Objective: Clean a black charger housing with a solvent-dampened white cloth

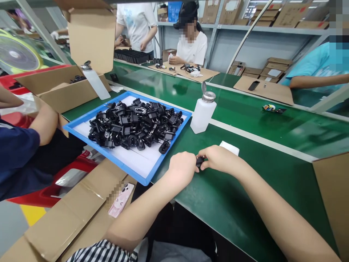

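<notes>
quietly, a person in a striped sleeve [102, 251] works one black part [200, 161] between two bare hands, just right of the frame's centre and low over a green counter [226, 214]. the right grip [218, 158] pinches the part between thumb and fingers; the left grip [182, 165] is closed on its other end, most of those fingers turned out of sight. the step in hand appears to be close handwork on, or a check of, a single piece, though the fingers cover too much to say which. the next move seems to call for one side held steady while the other turns or presses.

at left of centre, a blue-rimmed tray [145, 163] holds a heap of black parts [131, 125], apart from both hands. a white bottle [203, 112], its metal lid raised, stands above the hands, and a small white block [230, 148] lies just behind the right one.

no brand is legible. labels on the shelved cartons [291, 16] at upper right are too small to read, as is a tiny dark mark on a co-worker's white shirt [195, 47] at upper centre. a pink card-like item [121, 200], lower left, bears a drawn design but no readable words.
</notes>
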